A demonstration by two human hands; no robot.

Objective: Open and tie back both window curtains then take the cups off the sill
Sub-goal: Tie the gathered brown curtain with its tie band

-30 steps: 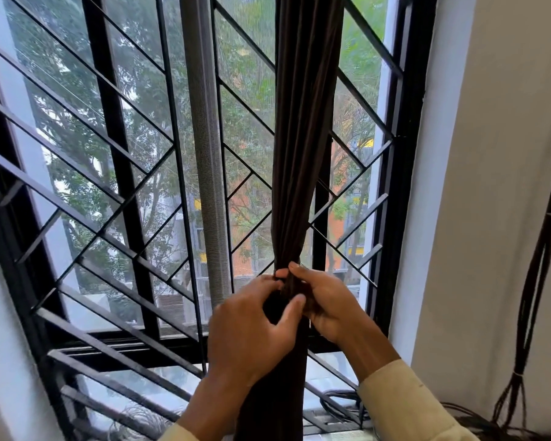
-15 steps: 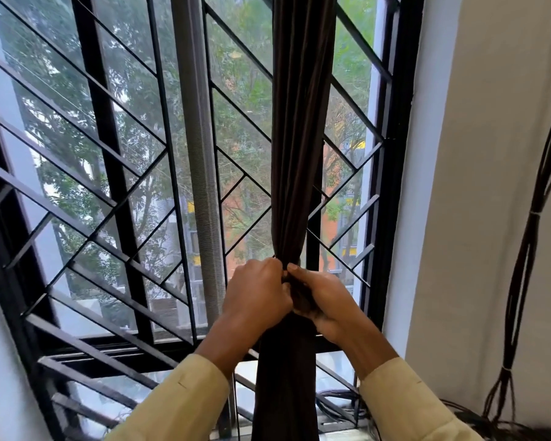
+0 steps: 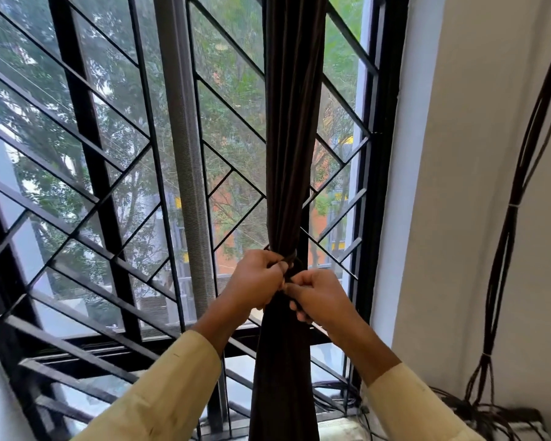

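Two hands, left hand (image 3: 257, 283) and right hand (image 3: 319, 296), pinch a tie (image 3: 291, 261) round the gathered curtain (image 3: 291, 154); knotting it tight likely comes next.

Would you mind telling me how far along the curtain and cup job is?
Done: the dark curtain is gathered into a tight bundle, with window bars bare beside it. In hand: the left hand and right hand pinch a tie around its middle, knot not yet finished. Left: the other curtain and the cups, neither in view here.
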